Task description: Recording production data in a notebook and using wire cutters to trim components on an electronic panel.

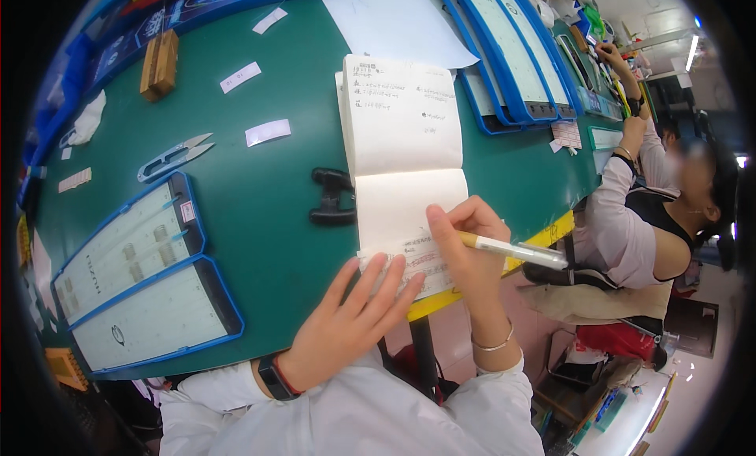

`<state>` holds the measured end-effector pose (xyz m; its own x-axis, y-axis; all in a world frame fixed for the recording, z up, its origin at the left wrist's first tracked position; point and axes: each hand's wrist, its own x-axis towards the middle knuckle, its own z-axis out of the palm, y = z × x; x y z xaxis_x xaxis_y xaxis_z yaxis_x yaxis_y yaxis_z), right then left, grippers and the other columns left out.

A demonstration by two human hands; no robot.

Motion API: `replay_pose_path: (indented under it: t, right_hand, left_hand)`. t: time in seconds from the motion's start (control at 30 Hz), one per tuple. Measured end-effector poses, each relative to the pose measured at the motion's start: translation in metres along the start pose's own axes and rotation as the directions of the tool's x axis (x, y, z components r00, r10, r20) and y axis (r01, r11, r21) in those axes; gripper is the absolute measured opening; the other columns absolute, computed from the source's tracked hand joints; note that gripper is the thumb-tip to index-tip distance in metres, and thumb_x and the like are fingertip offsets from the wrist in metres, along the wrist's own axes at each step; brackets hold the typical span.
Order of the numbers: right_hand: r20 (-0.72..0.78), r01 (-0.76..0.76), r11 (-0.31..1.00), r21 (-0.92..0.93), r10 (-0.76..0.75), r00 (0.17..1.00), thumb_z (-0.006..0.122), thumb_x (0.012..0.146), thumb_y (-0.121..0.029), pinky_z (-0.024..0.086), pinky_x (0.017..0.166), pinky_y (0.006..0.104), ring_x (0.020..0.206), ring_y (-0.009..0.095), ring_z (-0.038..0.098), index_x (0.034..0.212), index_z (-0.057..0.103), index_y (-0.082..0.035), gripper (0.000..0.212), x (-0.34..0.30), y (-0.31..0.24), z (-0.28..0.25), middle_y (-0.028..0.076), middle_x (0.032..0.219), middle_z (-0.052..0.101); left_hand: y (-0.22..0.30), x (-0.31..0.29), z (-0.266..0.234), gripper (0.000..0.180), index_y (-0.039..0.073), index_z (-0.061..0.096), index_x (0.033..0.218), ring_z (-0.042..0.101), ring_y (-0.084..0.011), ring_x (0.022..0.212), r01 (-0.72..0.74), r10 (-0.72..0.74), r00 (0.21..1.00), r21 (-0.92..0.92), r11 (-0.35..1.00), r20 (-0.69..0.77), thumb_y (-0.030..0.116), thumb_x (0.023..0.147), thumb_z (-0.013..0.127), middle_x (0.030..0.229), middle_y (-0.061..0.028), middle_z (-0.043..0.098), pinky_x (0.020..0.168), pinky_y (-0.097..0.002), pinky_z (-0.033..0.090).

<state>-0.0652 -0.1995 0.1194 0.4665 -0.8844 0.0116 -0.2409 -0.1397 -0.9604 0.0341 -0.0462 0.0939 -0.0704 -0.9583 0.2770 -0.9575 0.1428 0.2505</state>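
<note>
An open notebook [405,149] lies on the green table, its far page bearing lines of handwriting. My right hand [468,255] grips a pen [516,250] with a yellow grip and a clear barrel. Its tip is hidden behind my fingers, over the near page. Flat on the lower left of that page rests my left hand [350,310], fingers outstretched and holding nothing. A slip of paper with writing [433,271] shows between my two hands. Just left of the notebook is a black H-shaped object [332,196].
Left are a blue-edged case [150,271] with small springs, thread snips [175,157], a wooden block [159,64] and paper slips [268,133]. Blue-edged cases [512,54] are stacked at the far right beside a white sheet [394,23]. Another person [638,212] works at the right.
</note>
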Motion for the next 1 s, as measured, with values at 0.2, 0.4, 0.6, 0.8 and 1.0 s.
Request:
replay_pose_path:
  t: [0.2,0.4,0.6,0.8,1.0]
  right_hand:
    - [0.047,0.038,0.999,-0.002,-0.038,0.998,0.076,0.076,-0.007,0.047,0.056,0.0181,0.059,0.007,0.059,0.074,0.057,0.000,0.020,-0.0017,0.0064,0.0004,0.009,0.069,0.064]
    - [0.024,0.070,0.982,-0.174,-0.067,0.997,0.074,0.078,-0.008,0.037,0.045,0.0176,0.049,0.003,0.049,0.062,0.053,-0.002,0.026,-0.0012,0.0026,-0.0016,0.002,0.056,0.057]
    - [0.016,0.145,0.946,-0.291,-0.147,0.989,0.063,0.078,0.000,0.027,0.041,0.0229,0.043,0.003,0.032,0.054,0.041,-0.002,0.033,-0.0017,0.0036,-0.0008,0.000,0.045,0.041]
    - [0.049,0.135,0.945,-0.299,-0.127,0.991,0.061,0.076,0.003,0.027,0.041,0.0226,0.043,0.003,0.031,0.054,0.039,-0.002,0.032,-0.0002,0.0062,-0.0002,0.000,0.045,0.038]
    - [0.061,0.169,0.937,-0.305,-0.158,0.986,0.062,0.075,0.003,0.027,0.040,0.0219,0.043,0.003,0.030,0.055,0.038,-0.002,0.032,0.0009,0.0063,-0.0013,0.000,0.045,0.038]
  left_hand:
    - [0.0003,-0.0008,-0.0004,0.050,0.013,0.048,0.132,0.044,-0.0280,0.123,-0.004,0.003,1.000,0.036,0.999,0.029,0.009,0.083,0.054,0.134,-0.0093,0.046,0.103,-0.0428,0.037]
    - [0.0014,-0.0010,0.0009,0.049,0.013,0.048,0.132,0.043,-0.0276,0.124,-0.011,0.009,0.999,0.057,0.998,0.035,0.010,0.083,0.053,0.135,-0.0079,0.046,0.104,-0.0428,0.036]
    - [0.0001,0.0001,0.0016,0.048,0.013,0.049,0.131,0.042,-0.0274,0.124,-0.017,0.015,0.999,0.066,0.998,0.034,0.011,0.084,0.054,0.134,-0.0074,0.048,0.103,-0.0432,0.037]
    - [0.0010,0.0000,0.0050,0.047,0.014,0.050,0.131,0.042,-0.0277,0.124,-0.005,0.002,0.999,0.076,0.997,0.032,0.012,0.085,0.054,0.133,-0.0065,0.048,0.104,-0.0434,0.037]
    - [0.0013,0.0010,0.0053,0.046,0.014,0.052,0.129,0.042,-0.0284,0.123,-0.005,0.003,1.000,0.051,0.999,0.027,0.012,0.084,0.056,0.132,-0.0056,0.049,0.103,-0.0435,0.038]
